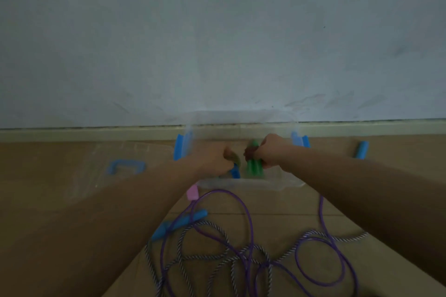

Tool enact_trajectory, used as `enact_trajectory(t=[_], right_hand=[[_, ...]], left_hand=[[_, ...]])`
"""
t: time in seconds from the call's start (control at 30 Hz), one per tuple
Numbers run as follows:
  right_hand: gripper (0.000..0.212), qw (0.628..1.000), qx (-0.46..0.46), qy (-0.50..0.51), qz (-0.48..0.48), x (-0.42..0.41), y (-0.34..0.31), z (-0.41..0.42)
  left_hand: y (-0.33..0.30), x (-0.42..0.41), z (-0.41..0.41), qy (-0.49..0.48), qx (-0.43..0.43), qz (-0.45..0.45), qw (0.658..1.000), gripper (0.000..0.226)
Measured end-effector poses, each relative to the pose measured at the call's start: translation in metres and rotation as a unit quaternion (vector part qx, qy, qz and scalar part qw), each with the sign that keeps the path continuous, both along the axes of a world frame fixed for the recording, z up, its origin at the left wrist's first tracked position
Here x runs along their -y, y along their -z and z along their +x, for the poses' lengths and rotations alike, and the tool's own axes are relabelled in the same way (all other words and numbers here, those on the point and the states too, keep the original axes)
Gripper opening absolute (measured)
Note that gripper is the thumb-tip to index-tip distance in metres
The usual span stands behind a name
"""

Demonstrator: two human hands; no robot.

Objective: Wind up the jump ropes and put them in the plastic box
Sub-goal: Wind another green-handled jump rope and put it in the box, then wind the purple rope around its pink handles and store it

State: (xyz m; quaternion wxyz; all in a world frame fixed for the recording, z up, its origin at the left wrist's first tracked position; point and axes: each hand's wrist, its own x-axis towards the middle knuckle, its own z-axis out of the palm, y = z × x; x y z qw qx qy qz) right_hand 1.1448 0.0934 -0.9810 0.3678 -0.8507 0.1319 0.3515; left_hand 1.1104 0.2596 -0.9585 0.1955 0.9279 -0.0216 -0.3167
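Observation:
A clear plastic box (251, 184) with blue side latches stands on the floor by the wall. Both my hands reach into it. My right hand (270, 150) grips green jump-rope handles (253, 166). My left hand (217, 160) is curled round a blue handle (235, 171). In front of the box a purple rope (248, 219) with a pink handle (192, 193) lies tangled with a black-and-white striped rope (217, 236) that has a blue handle (179, 224).
The box's clear lid with a blue handle (126, 167) lies flat on the floor to the left. Another blue handle (361, 149) lies at the right near the skirting board. A pale wall rises just behind the box.

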Motion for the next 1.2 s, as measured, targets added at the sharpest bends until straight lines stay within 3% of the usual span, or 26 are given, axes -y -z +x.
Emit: enact_trajectory(t=[0.2, 0.37, 0.47, 0.57, 0.7, 0.87, 0.97, 1.07, 1.13, 1.2], right_hand=[[0.037, 0.973, 0.015, -0.175, -0.151, -0.017, 0.014, -0.002], [0.037, 0.985, -0.04, -0.103, -0.13, -0.013, 0.024, 0.001], [0.034, 0.982, -0.048, -0.127, -0.132, -0.014, 0.031, 0.0], [0.035, 0.957, 0.009, -0.21, -0.198, -0.015, 0.024, -0.004], [0.032, 0.936, 0.14, -0.238, -0.219, -0.019, 0.012, -0.014], [0.021, 0.888, 0.307, -0.309, -0.151, -0.03, -0.013, -0.049], [0.012, 0.869, 0.331, -0.348, -0.118, -0.033, -0.026, -0.085], [0.018, 0.833, 0.365, -0.401, -0.11, -0.031, -0.033, -0.125], [0.022, 0.834, 0.304, -0.438, -0.138, -0.03, -0.035, -0.145], [0.029, 0.845, 0.138, -0.486, -0.176, -0.027, -0.031, -0.159]], left_hand=[[0.026, -0.003, 0.004, 0.06, -0.036, 0.019, 0.997, 0.018], [0.032, -0.002, 0.005, 0.063, -0.053, 0.02, 0.996, 0.029], [0.032, -0.003, 0.007, 0.063, -0.053, 0.014, 0.997, 0.027], [0.026, -0.006, 0.007, 0.055, -0.009, 0.014, 0.998, 0.025], [0.006, -0.012, -0.004, 0.066, 0.063, 0.037, 0.995, 0.021], [-0.022, -0.022, -0.031, 0.078, 0.167, 0.036, 0.982, 0.007], [-0.037, -0.028, -0.055, 0.105, 0.209, 0.031, 0.972, 0.007], [-0.043, -0.037, -0.085, 0.132, 0.222, 0.033, 0.965, 0.007], [-0.039, -0.041, -0.104, 0.16, 0.238, 0.037, 0.957, 0.01], [-0.033, -0.045, -0.121, 0.177, 0.196, 0.041, 0.964, 0.012]])
